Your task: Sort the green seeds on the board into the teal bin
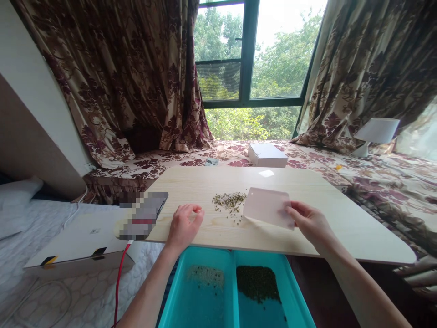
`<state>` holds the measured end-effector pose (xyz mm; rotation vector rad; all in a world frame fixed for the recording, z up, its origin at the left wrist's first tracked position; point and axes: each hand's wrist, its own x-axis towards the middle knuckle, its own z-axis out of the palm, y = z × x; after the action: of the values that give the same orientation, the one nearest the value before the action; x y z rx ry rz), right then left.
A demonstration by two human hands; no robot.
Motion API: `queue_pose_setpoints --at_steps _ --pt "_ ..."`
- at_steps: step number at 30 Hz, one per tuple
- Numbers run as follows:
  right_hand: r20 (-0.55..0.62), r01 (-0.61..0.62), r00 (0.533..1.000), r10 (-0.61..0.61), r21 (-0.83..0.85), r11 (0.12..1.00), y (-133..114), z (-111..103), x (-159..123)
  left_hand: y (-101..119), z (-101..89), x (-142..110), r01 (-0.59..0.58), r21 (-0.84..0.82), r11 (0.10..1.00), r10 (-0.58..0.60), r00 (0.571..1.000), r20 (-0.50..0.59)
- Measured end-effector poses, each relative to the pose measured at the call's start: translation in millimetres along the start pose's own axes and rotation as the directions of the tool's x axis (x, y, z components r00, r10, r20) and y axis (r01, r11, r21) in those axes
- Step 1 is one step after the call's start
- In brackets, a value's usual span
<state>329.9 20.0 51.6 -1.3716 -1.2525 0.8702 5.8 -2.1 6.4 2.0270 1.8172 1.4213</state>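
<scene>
My right hand (309,221) pinches the right edge of a thin, translucent plastic scraper card (266,206), which is tilted over the table. By the card's left edge lies a loose scatter of small greenish beans (230,200). My left hand (186,223) rests near the table's front edge, left of the beans, its fingers loosely curled and nothing visible in them. Below the edge stands a turquoise two-part bin (235,291). Its left compartment holds pale grains (206,275) with a few dark bits; a pile of dark green beans (257,282) lies in the right one.
A dark phone-like device (159,207), partly pixelated, lies on the left of the wooden table (341,223) with a red cable (119,278). A white box (268,155) sits behind the table, a lamp (377,132) at far right. Another box (82,237) is on the bed.
</scene>
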Motion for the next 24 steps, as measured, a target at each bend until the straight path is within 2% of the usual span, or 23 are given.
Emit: queue_pose_setpoints --at_steps 11,18,24 --pt "0.031 -0.017 0.999 0.016 0.01 1.0 -9.2 6.0 -5.5 -1.5 0.8 -0.4 -0.001 0.001 1.0 0.001 1.0 -0.001" --pt "0.041 0.005 0.999 -0.004 -0.028 1.0 -12.7 2.6 -14.2 -1.8 0.9 -0.1 -0.005 -0.005 1.0 0.005 1.0 -0.003" --pt "-0.01 -0.01 1.0 0.01 -0.05 0.999 -9.2 1.5 -15.1 1.0 -0.7 -0.8 0.005 -0.007 1.0 -0.005 1.0 0.009"
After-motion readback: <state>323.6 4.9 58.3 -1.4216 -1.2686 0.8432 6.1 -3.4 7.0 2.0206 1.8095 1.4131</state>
